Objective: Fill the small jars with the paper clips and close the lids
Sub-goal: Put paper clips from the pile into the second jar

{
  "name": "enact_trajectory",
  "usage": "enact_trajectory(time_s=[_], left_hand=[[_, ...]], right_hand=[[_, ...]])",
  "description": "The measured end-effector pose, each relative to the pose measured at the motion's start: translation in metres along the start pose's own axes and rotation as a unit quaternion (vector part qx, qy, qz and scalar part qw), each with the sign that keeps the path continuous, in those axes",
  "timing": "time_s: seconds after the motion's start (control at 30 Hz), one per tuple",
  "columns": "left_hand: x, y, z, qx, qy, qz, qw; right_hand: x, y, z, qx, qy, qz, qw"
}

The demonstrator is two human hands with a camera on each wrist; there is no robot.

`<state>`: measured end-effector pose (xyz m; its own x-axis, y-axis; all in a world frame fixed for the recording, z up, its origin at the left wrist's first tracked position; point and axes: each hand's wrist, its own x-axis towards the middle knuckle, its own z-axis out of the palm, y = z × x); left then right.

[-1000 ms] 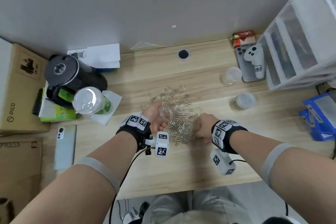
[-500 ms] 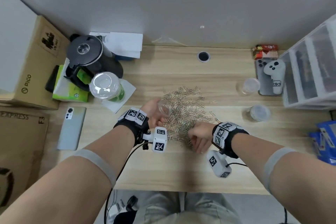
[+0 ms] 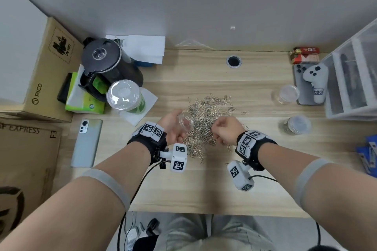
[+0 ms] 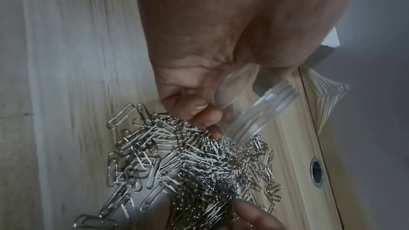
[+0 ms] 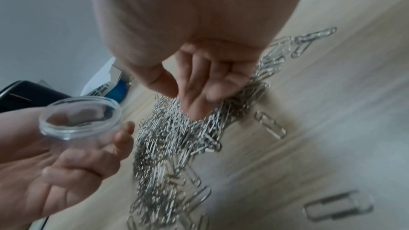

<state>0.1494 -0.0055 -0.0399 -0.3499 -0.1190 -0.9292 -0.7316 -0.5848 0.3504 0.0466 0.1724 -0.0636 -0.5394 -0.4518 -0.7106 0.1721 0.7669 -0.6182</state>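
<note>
A heap of silver paper clips (image 3: 206, 114) (image 4: 188, 162) (image 5: 177, 139) lies in the middle of the wooden desk (image 3: 183, 185). My left hand (image 3: 173, 128) holds a small clear jar (image 3: 186, 122) (image 4: 254, 109) (image 5: 80, 116), tilted with its mouth toward the heap; nothing shows inside it. My right hand (image 3: 224, 131) (image 5: 199, 85) pinches a bunch of paper clips, lifted just above the heap beside the jar. A jar filled with clips and lidded (image 3: 296, 125) stands at the right. Another clear jar (image 3: 285, 94) stands behind it.
A black kettle (image 3: 108, 63), a lidded plastic cup (image 3: 125, 96) and a green tissue pack (image 3: 85, 102) stand at the left, with a phone (image 3: 86, 142) near the front. At the right are a white controller (image 3: 316, 81) on a phone and plastic drawers (image 3: 355, 77).
My right hand has risen from the front of the heap with a bunch of clips, moving toward the jar. The left hand still holds the jar in about the same place.
</note>
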Motion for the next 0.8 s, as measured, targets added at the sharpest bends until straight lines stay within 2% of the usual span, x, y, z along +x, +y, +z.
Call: enact_trajectory(time_s=[0.07, 0.13, 0.2, 0.27, 0.37, 0.57, 0.8], left_hand=[[0.001, 0.003, -0.003, -0.005, 0.009, 0.001, 1.000], [0.000, 0.007, -0.004, -0.010, 0.015, 0.002, 1.000], [-0.001, 0.008, -0.005, -0.008, 0.011, 0.002, 1.000], [0.000, 0.009, -0.006, -0.006, 0.008, 0.006, 1.000], [0.002, 0.006, -0.009, -0.003, 0.007, -0.002, 1.000], [0.009, -0.002, -0.020, -0.008, 0.017, -0.009, 1.000], [0.020, -0.007, -0.030, -0.023, 0.002, -0.013, 1.000]], right_hand=[[-0.001, 0.001, -0.012, -0.109, 0.086, -0.043, 0.989], [-0.002, 0.002, -0.023, -0.247, 0.150, -0.039, 0.957], [-0.004, 0.005, -0.027, -0.327, 0.151, 0.000, 0.933], [-0.005, 0.008, -0.025, -0.362, 0.123, 0.035, 0.923], [-0.001, 0.010, -0.013, -0.365, 0.093, 0.034, 0.926], [0.011, 0.001, 0.012, -0.312, 0.076, -0.034, 0.946], [0.013, -0.010, 0.030, -0.313, 0.068, -0.060, 0.945]])
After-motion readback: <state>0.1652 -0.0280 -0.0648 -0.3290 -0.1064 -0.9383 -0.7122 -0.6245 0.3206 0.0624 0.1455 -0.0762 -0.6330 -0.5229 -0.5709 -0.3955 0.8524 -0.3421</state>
